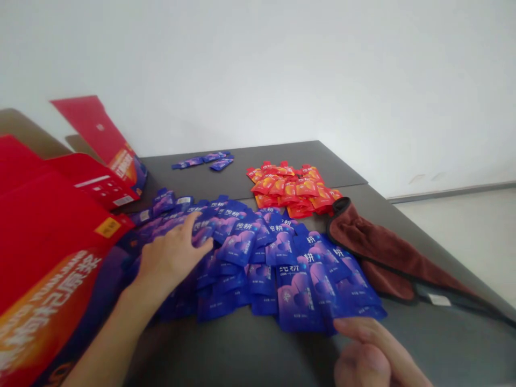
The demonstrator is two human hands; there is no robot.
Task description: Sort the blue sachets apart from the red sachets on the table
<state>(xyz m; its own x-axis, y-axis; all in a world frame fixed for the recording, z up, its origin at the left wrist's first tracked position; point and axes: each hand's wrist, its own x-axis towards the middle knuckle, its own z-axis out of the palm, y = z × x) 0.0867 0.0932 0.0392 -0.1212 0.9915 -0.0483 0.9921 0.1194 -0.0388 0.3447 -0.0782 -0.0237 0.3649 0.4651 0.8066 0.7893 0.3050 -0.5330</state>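
At the far left, a big red carton (pixel 44 252) with orange and purple print fills the edge of our view. Behind it stands a smaller red box (pixel 97 183) with its flap up. Just right of them, our left hand (pixel 169 258) rests palm down on the near-left part of the blue pouches (pixel 262 258). Its grip is open, with the fingers spread flat over the top packs and pinching nothing.

The pouches lie in a loose, overlapping heap in the middle of the table (pixel 242 355), reaching from the carton to the cloth. We judge that such slick packs slide easily, so a flat, light press suits them better than a grab. It is also best to work from the heap's edge, one layer at a time.

Farther back a few more blue sachets (pixel 205 159) lie apart, and right of those an orange pouch pile (pixel 294 188) touches the blue heap's far edge.

At the bottom right, our right hand (pixel 366 355) has its fingers curled and one fingertip at the lower corner of the nearest pouch. We cannot tell whether its grip has closed on that pouch or only touches it. A brown cloth (pixel 387 258) lies crumpled along the right side.

The table is dark grey and matt, with a seam across it near the far end. A plain white wall (pixel 282 64) rises behind, and pale floor (pixel 463 231) shows to the right.
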